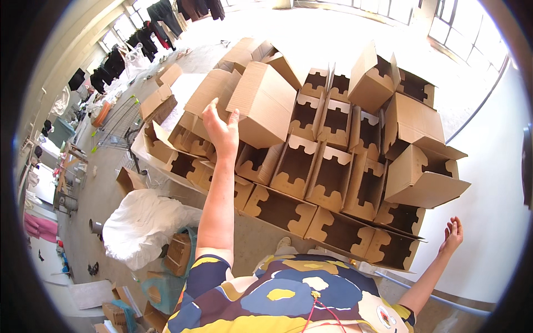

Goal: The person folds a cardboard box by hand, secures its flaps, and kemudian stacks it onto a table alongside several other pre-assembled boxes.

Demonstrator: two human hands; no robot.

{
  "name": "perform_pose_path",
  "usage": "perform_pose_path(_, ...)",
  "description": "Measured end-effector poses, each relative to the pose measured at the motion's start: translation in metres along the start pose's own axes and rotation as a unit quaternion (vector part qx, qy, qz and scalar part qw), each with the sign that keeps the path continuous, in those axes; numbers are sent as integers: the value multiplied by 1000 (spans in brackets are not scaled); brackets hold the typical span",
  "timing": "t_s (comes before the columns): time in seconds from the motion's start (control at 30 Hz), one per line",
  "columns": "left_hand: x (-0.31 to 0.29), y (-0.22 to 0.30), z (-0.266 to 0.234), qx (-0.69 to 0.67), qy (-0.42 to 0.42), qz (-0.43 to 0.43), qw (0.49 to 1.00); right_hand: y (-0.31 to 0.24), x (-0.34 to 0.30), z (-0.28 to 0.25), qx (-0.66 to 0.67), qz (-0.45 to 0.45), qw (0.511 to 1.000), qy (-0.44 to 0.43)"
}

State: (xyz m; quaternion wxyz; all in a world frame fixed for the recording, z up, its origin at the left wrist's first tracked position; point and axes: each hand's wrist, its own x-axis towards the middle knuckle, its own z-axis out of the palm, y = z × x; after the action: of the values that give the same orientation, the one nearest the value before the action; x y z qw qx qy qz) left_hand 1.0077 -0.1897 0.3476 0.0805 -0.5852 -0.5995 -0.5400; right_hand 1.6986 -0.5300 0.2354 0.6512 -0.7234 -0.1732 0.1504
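My left hand (222,130) reaches out over the boxes, thumb and fingers apart. It is at the near left corner of a tan cardboard box (262,94) sitting on top of the others; whether it touches the box I cannot tell. A second raised carton (208,100) lies just left of it. My right hand (452,238) is held off to the right, empty, with its fingers loosely bent upward. Nearest to it is an open box with spread flaps (416,183). Beneath are rows of open-topped cartons (294,164) with notched inner flaps.
More boxes stand upright at the far right (372,83). On the left are a white plastic bag (147,225), a wire trolley (114,127) and clothes hanging (114,66). A white panel (477,188) runs along the right side.
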Motion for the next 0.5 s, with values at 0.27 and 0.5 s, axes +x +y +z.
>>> perform_pose_path(0.27,35,-60,48,-270,-190,-262,907,-22,-121,24,-3,-33,999,-20)
perform_pose_path(0.5,24,-20,-1,-416,-76,-240,874,-51,-224,63,-41,-44,996,-65)
